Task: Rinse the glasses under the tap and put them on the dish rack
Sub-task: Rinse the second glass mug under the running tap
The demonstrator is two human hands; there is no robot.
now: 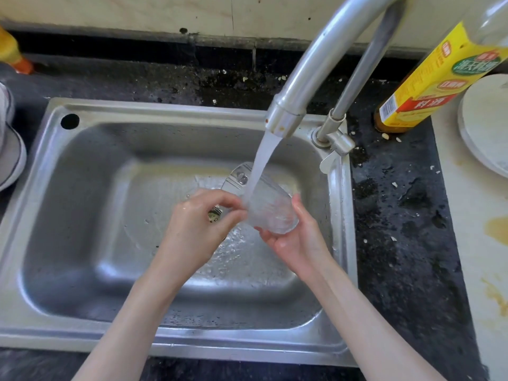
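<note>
A clear ribbed glass (270, 209) lies tilted over the steel sink (82, 166), its mouth turned up and away toward the tap (286, 116). Water pours from the spout onto the glass's rim and side. My right hand (295, 240) cups the base of the glass from below, fingers curled round it. My left hand (198, 226) pinches the glass's left side with thumb and fingertips. The drain is mostly hidden behind my left hand. No dish rack is in view.
A yellow-labelled bottle (428, 86) stands on the dark counter right of the tap. A white plate (483, 127) lies at the right edge. White bowls (11, 149) sit left of the sink, and an orange-capped bottle (13, 56) at far left.
</note>
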